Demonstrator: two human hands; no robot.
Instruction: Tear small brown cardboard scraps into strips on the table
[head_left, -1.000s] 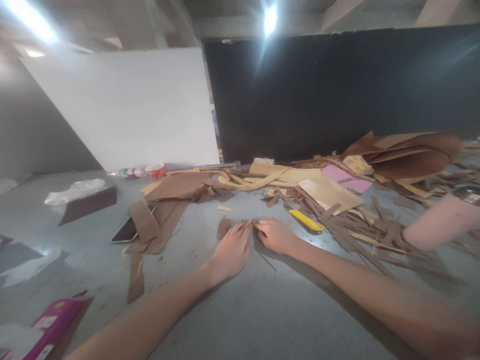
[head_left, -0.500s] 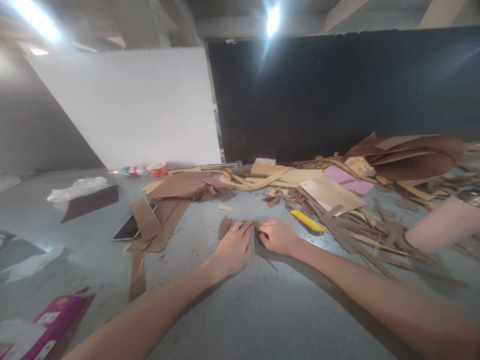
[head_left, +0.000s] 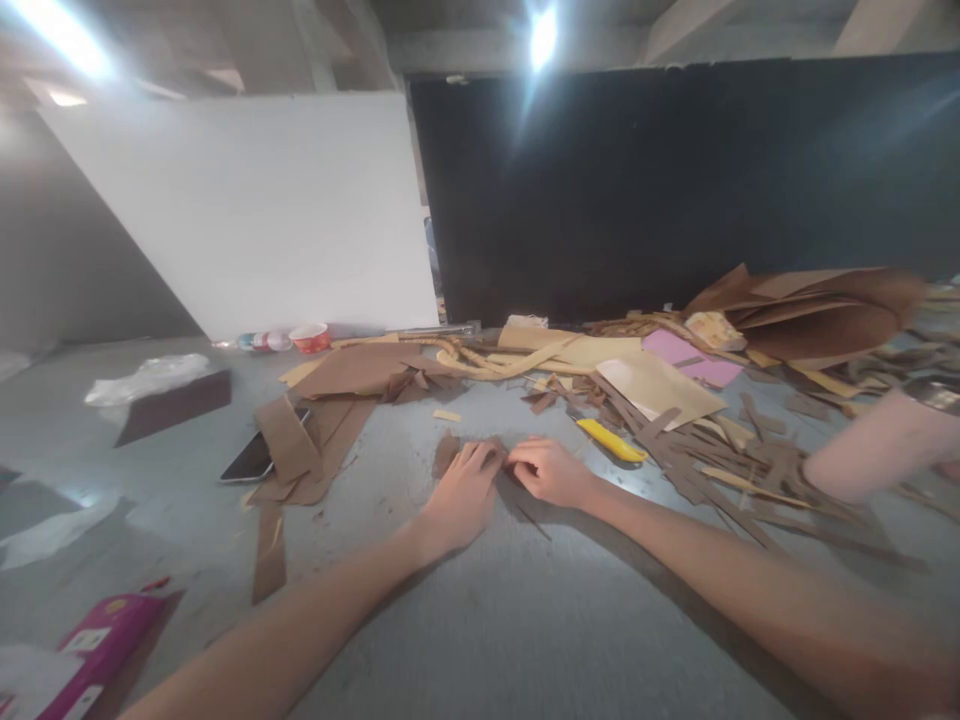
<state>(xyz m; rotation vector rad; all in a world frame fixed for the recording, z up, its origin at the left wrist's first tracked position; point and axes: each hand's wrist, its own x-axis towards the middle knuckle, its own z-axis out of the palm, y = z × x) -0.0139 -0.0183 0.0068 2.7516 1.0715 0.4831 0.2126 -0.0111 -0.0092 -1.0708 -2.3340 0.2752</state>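
At the middle of the grey table [head_left: 495, 620], my left hand [head_left: 463, 495] rests with bent fingers pressed together over a small brown piece [head_left: 447, 452], part of which shows past the fingers. My right hand [head_left: 550, 472] is curled in a pinch just to the right, its fingertips close to those of my left hand. What lies between the fingertips is too small and partly hidden to name. A thin dark strip [head_left: 534, 522] lies below the hands. Right of my right hand is a yellow cutter [head_left: 612, 440].
Brown strips [head_left: 694, 480] and a pink tumbler [head_left: 874, 450] are at the right. Brown sheets [head_left: 352, 425] partly cover a black phone [head_left: 251, 458] on the left. A purple packet [head_left: 112, 640] lies at lower left, a paper cup [head_left: 310, 340] farther back.
The whole view has shifted slightly, so things appear a little farther left. My right fingertips have moved slightly, and less of the brown piece shows between my hands.
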